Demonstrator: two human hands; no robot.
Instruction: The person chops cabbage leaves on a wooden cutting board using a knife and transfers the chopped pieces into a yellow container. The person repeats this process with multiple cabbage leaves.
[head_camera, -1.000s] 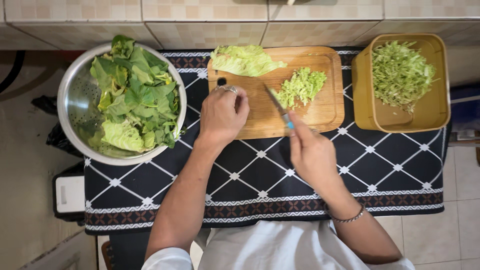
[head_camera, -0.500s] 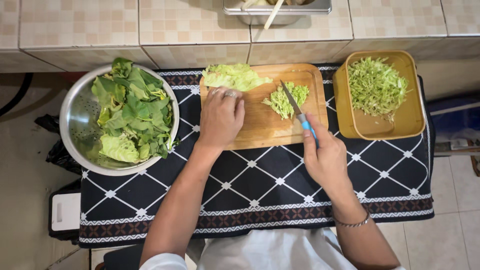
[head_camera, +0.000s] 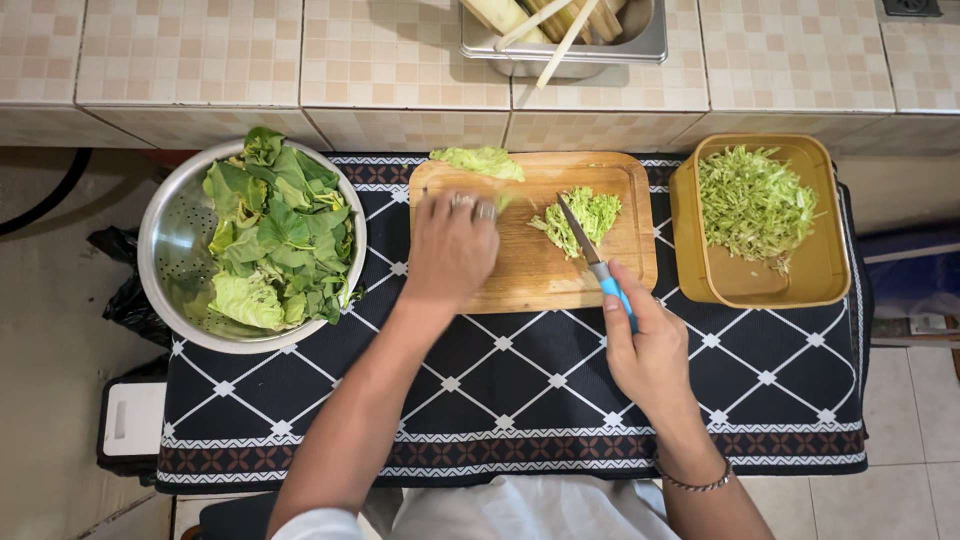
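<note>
Right hand: the right hand (head_camera: 648, 352) is wrapped around the blue handle of a narrow-bladed kitchen knife (head_camera: 592, 257); most of the handle is hidden inside the grip, only a short blue stretch showing.
Knife blade: its tip lies on the small heap of shredded pale green leaves (head_camera: 580, 218) in the middle of the rectangular wooden cutting board (head_camera: 540, 280).
Left hand: the left hand (head_camera: 450, 247) rests palm down on the left part of the board, fingers bent and blurred; whether they pinch anything under them cannot be made out.
Whole leaf: a crumpled light green leaf (head_camera: 480, 160) sits at the board's far edge, just beyond the left hand.
Bowl: a round steel colander bowl (head_camera: 170, 250) full of dark green leaves (head_camera: 275, 235) stands left of the board, partly off the cloth.
Tray: a rectangular mustard-yellow plastic tray (head_camera: 745, 285) right of the board holds a pile of shredded greens (head_camera: 752, 200).
Table: a table covered by a black cloth with white diamond pattern (head_camera: 500, 390) carries board and tray.
Cut off: a steel container (head_camera: 640, 40) with pale sticks is clipped by the top edge; its contents are hard to identify.
Below: the person's light garment is cut by the bottom edge.
</note>
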